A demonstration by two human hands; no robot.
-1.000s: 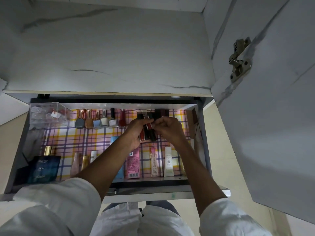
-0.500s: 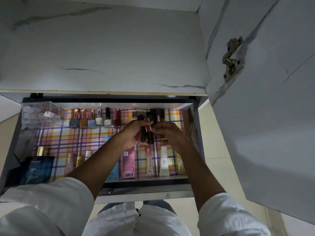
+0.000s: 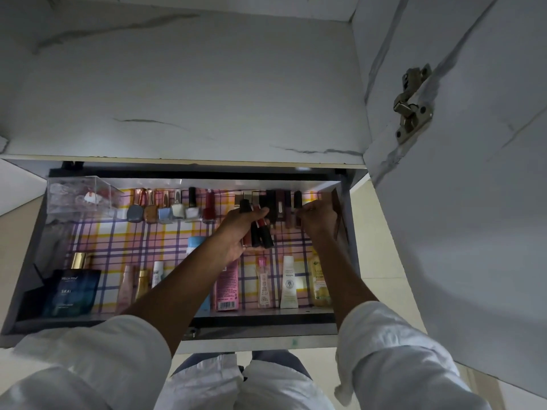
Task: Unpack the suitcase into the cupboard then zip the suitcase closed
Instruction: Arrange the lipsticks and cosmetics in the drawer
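An open cupboard drawer (image 3: 183, 331) lined with pink, yellow and purple checked paper lies below me. My left hand (image 3: 236, 232) grips a bundle of several lip-gloss tubes (image 3: 262, 232) over the drawer's back right. My right hand (image 3: 318, 221) pinches one dark tube (image 3: 297, 202) standing in the back row, near the drawer's right wall. More dark lipsticks (image 3: 273, 199) stand between the hands. The suitcase is not in view.
Nail polish bottles (image 3: 177, 208) line the back row, with a clear plastic box (image 3: 80, 193) at the back left. A dark blue perfume box (image 3: 72, 291) and several tubes and bottles (image 3: 288, 282) fill the front row. The open cupboard door (image 3: 461, 173) hangs at right.
My right hand has moved right, away from the bundle, to a single tube by the drawer's right wall. My left hand keeps its hold on the bundle.
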